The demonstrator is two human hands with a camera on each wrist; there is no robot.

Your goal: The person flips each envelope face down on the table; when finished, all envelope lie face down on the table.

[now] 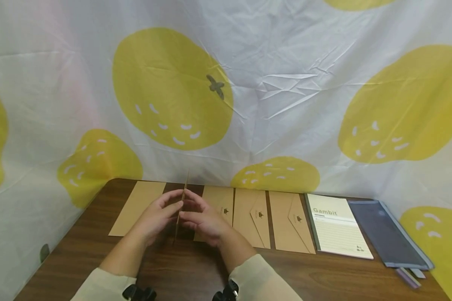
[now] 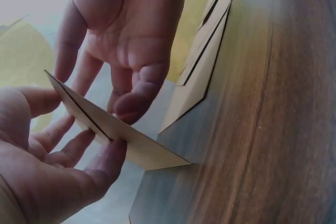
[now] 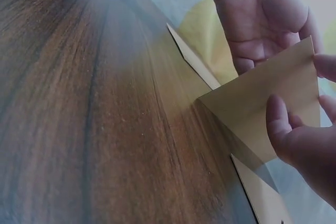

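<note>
A brown kraft envelope [image 1: 177,232] stands on edge between the two hands, seen almost edge-on in the head view. My left hand [image 1: 156,219] holds it from the left, with thumb and fingertips on that face and edge. From the other side my right hand [image 1: 207,221] holds it with curved fingers. The right wrist view shows the envelope's plain face [image 3: 247,98] with the right thumb against it. A dark slanting line crosses the face [image 2: 139,153] seen in the left wrist view. Its lower corner is close to the table; contact is unclear.
A plain kraft envelope [image 1: 132,209] lies left on the wooden table [image 1: 173,276]. Several kraft envelopes with pointed flaps and crown prints, one an envelope [image 1: 286,209], lie right. Beyond them are a Gambit notepad [image 1: 339,230] and a dark zip pouch [image 1: 388,234]. Patterned cloth [image 1: 267,117] hangs behind.
</note>
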